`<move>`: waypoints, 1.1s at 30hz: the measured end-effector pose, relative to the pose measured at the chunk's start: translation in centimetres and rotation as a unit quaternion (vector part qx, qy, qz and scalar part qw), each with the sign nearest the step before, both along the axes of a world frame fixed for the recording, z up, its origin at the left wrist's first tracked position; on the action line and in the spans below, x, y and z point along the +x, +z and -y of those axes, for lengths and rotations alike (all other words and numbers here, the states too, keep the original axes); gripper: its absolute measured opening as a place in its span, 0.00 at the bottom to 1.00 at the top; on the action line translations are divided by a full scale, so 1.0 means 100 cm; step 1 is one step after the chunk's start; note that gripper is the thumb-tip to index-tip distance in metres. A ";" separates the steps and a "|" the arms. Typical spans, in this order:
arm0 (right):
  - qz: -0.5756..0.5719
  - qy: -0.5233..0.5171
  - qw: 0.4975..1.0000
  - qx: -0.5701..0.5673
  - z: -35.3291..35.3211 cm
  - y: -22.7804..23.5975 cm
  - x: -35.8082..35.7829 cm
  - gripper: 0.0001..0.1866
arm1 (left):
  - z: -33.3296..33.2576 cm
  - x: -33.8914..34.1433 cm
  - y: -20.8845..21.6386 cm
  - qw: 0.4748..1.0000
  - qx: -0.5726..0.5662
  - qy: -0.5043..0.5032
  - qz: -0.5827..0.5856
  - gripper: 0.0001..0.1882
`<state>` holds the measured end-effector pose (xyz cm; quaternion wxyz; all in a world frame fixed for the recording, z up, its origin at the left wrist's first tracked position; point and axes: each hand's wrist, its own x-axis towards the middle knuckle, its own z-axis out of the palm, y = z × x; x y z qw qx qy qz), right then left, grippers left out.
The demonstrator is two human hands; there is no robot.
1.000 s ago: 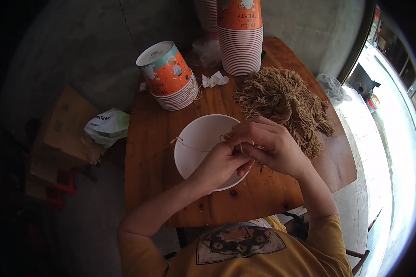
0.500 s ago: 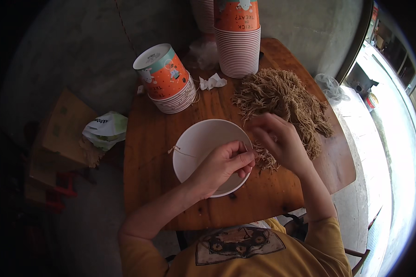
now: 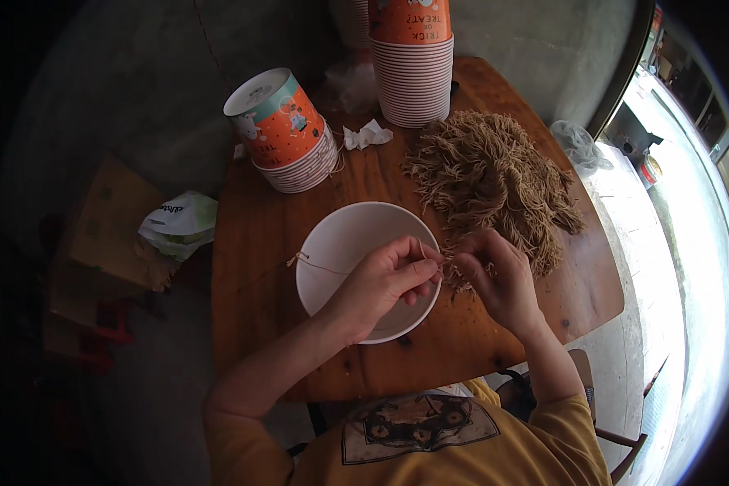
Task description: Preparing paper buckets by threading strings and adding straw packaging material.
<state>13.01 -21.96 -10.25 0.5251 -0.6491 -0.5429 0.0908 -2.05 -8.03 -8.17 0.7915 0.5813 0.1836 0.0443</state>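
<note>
A white paper bucket [image 3: 324, 235] stands on the table with its open mouth up. A thin tan string [image 3: 322, 267] is knotted at its left rim and runs across the mouth toward my hands. Over the right rim, my left hand [image 3: 393, 275] is closed in a pinch on the string. My right hand [image 3: 500, 279] is just to its right, fingertips pinched together near the string's end; what lies between them is too small to make out fully. Beyond my right hand lies a big heap of tan cut strings [image 3: 494, 174].
Upside-down stacks of printed orange buckets [image 3: 279, 134] and taller ones [image 3: 413, 81] stand at the back of the wooden table [image 3: 259, 324]. Crumpled tissue [image 3: 368, 135] lies between them. A cardboard box [image 3: 113, 219] and a plastic bag [image 3: 180, 223] are at the left.
My right hand has come down from beside the string heap to meet my left hand at the bucket's right rim. My left hand has kept its pinch. The view has shifted slightly.
</note>
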 end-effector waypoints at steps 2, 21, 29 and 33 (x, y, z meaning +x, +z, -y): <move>-0.046 -0.005 0.999 -0.007 0.005 -0.003 -0.005 0.07 | -0.002 0.001 0.001 0.997 -0.065 0.008 -0.027 0.08; -0.192 0.009 0.981 -0.033 0.014 -0.011 -0.046 0.07 | -0.003 0.000 0.004 0.988 -0.150 -0.034 -0.003 0.08; 0.063 -0.022 0.996 0.065 0.010 -0.003 -0.013 0.12 | 0.005 0.004 0.005 0.998 0.055 -0.030 0.020 0.08; 0.211 0.022 0.976 0.051 -0.004 0.018 -0.001 0.22 | 0.012 0.005 0.009 0.992 0.127 0.001 0.010 0.08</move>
